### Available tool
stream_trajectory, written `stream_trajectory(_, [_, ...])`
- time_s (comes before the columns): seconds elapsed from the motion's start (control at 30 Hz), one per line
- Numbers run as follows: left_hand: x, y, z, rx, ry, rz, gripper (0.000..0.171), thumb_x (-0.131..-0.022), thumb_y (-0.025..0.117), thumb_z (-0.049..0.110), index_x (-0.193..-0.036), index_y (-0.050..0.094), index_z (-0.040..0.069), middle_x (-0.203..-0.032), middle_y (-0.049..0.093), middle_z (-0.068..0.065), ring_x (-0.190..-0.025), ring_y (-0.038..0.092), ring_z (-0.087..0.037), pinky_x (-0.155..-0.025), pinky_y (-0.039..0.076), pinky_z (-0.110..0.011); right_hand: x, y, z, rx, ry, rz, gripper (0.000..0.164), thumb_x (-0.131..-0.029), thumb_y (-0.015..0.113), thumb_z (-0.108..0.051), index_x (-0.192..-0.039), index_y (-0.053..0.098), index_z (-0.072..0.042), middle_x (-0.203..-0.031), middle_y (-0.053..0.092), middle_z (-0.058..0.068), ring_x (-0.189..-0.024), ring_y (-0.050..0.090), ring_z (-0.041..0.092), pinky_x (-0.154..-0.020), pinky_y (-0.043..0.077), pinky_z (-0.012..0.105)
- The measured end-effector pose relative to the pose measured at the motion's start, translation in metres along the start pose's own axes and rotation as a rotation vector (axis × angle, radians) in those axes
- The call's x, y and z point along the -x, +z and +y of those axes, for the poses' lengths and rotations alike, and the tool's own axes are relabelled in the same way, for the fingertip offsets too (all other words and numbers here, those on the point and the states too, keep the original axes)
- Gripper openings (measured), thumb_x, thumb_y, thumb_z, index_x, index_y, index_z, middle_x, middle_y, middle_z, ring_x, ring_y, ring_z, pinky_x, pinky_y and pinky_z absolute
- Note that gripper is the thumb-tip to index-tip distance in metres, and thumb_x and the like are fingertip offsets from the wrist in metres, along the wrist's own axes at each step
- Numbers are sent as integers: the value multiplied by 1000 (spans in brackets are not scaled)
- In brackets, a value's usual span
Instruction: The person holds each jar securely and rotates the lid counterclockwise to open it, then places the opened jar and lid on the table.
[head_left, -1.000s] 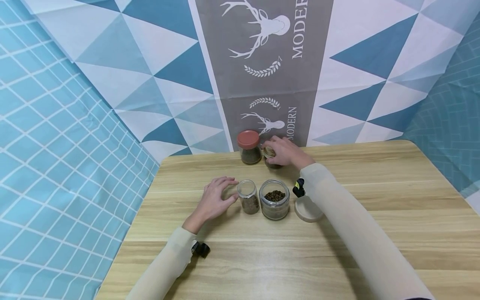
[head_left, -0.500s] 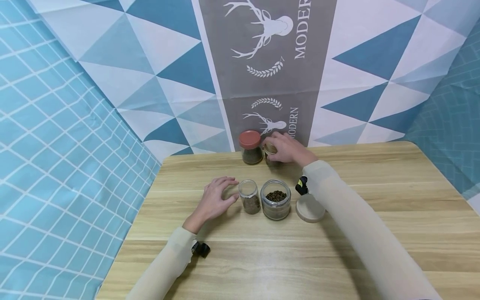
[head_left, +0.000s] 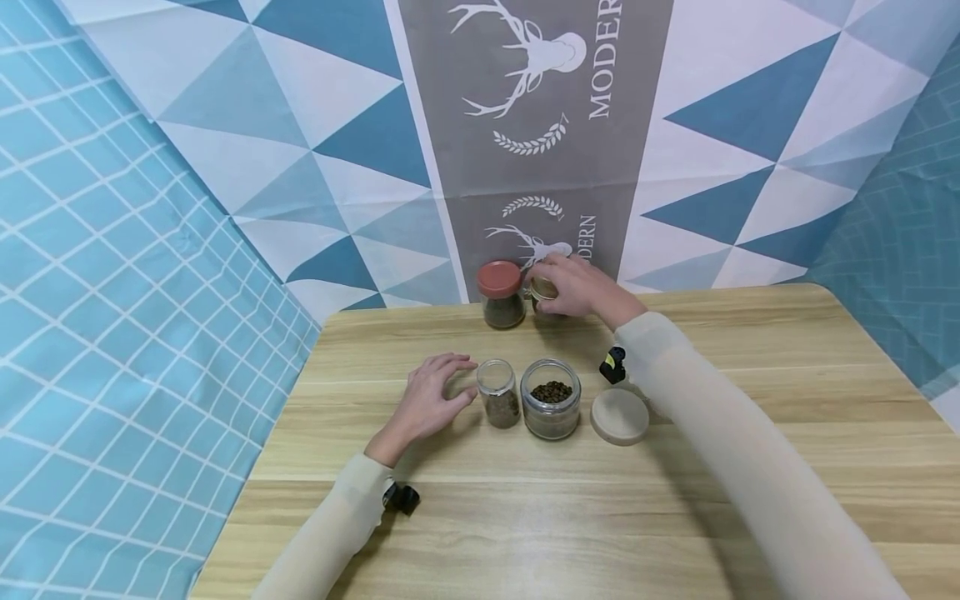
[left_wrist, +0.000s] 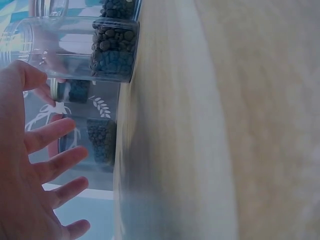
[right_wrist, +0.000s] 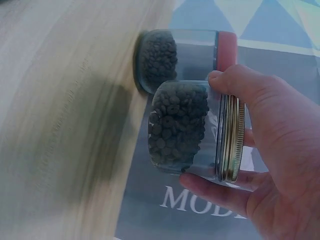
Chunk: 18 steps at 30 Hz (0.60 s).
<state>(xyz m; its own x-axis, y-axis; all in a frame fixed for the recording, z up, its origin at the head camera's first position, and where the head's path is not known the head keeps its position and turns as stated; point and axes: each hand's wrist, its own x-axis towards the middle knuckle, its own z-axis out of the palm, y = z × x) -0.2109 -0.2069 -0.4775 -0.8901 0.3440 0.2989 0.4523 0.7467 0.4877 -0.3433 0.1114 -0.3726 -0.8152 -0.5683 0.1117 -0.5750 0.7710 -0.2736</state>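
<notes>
My right hand [head_left: 579, 288] grips a short glass jar [right_wrist: 177, 127] with a gold screw lid [right_wrist: 233, 140]. Dark pellets fill its lower part, and the fingers and thumb wrap its upper end, the jar raised off the table at the back. Beside it stands a glass jar with a red lid [head_left: 499, 279], also holding dark pellets. My left hand [head_left: 431, 398] has its fingers spread, thumb and fingertips right at a tall, lidless glass jar [left_wrist: 75, 47] of dark pellets. Next to that jar sits a wider, open glass jar [head_left: 551, 423] with brown pellets.
A round beige lid [head_left: 619, 417] lies on the wooden table [head_left: 525, 525] to the right of the wide jar. Behind the table's far edge hangs a patterned cloth wall [head_left: 555, 158]; a blue grid cloth [head_left: 112, 333] flanks the left side.
My right hand has lifted the gold-lidded jar and drawn it slightly up and to the right. The left hand and the other jars stay in place.
</notes>
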Motion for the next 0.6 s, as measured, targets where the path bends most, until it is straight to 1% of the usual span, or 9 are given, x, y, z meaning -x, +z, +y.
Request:
stream_trajectory(0.07, [-1,-1,1,15,-3,-8,49,-101,72,42,-140,77,13,-156,69,-17,-149,58,-46,-118,42,-81,1,-4,1,-2,-7,15,54,-100,82,-28,-150,68,-13,-159,60,22,-149,57,43,-132,40,65])
stream_trajectory(0.2, [-4,12,-18,1,18,11,49,-104,68,51,-141,76,20,-157,70,-11,-148,59,-38,-116,44,-74,3,-10,2,-9,-15,21,55,-100,82,-28,-152,67,-13,-160,59,22,-151,55,42,-136,35,66])
stream_trajectory(0.23, [-3,10,-17,-12,32,10,51,-104,67,52,-142,76,20,-157,70,-10,-149,59,-36,-118,44,-72,3,-11,2,-12,-16,19,56,-101,82,-28,-152,67,-13,-161,59,21,-151,54,41,-136,34,66])
stream_trajectory(0.3, [-3,16,-26,-20,39,17,52,-105,66,57,-143,76,23,-158,70,-7,-149,58,-33,-117,45,-70,4,-12,2,-12,-18,16,56,-101,82,-28,-153,66,-13,-161,58,21,-151,54,40,-137,33,66])
stream_trajectory(0.37, [-4,18,-30,-14,38,15,53,-104,66,60,-143,75,25,-159,69,-5,-150,57,-33,-117,44,-70,5,-13,2,-7,-20,17,56,-101,81,-28,-153,66,-13,-161,59,20,-149,55,40,-135,35,65])
stream_trajectory(0.43, [-4,15,-27,-16,46,13,54,-104,66,60,-144,75,25,-159,69,-6,-150,58,-33,-117,44,-71,7,-15,2,0,-22,19,56,-101,81,-28,-153,66,-14,-160,59,20,-147,57,40,-132,39,63])
stream_trajectory(0.47, [-5,21,-35,0,30,18,53,-103,67,60,-143,76,27,-159,69,-5,-149,58,-34,-115,44,-72,8,-16,2,3,-23,21,57,-101,81,-28,-153,66,-14,-160,59,20,-146,57,40,-130,40,62])
stream_trajectory(0.53, [-7,20,-35,7,18,7,52,-103,69,58,-144,75,26,-160,69,-6,-150,58,-35,-118,43,-74,11,-18,1,8,-25,25,57,-100,81,-28,-154,66,-14,-161,59,21,-147,57,41,-130,40,63])
stream_trajectory(0.6, [-8,24,-42,4,13,4,51,-102,70,58,-144,75,29,-160,68,-3,-151,57,-33,-118,43,-72,14,-21,-1,9,-28,30,58,-100,81,-29,-154,65,-15,-162,58,21,-150,56,42,-133,39,64])
